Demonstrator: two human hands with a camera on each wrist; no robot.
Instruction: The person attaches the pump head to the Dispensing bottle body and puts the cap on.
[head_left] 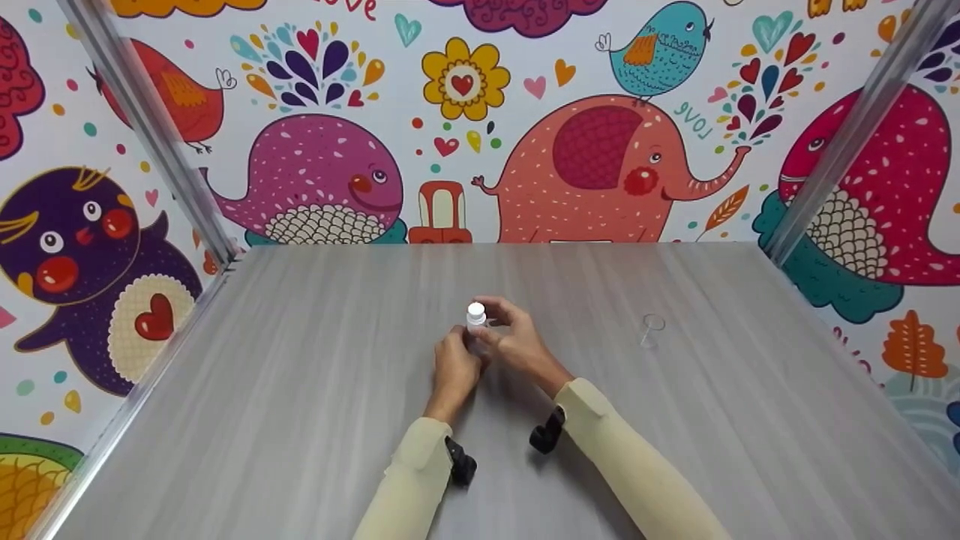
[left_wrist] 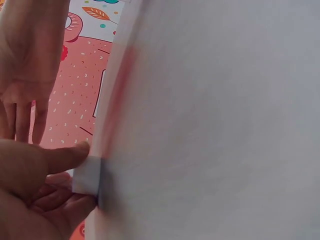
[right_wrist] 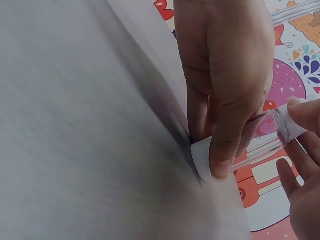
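Note:
Both hands meet around a small clear bottle [right_wrist: 260,142] with white ends, standing upright at the middle of the table. My left hand [head_left: 454,367] pinches its white base [left_wrist: 86,175] between thumb and fingers, low at the tabletop. Higher up, my right hand [head_left: 517,341] grips the white upper part, its thumb [right_wrist: 297,105] on one side and fingers on the other. The narrow white top [head_left: 476,309] pokes up between the hands in the head view. Fingers cover part of the clear body.
A small clear round piece with a thin rim [head_left: 654,322] is on the table right of the hands. The grey wood-grain table [head_left: 322,360] is bordered by printed cartoon walls [head_left: 450,150] and metal posts [head_left: 157,135].

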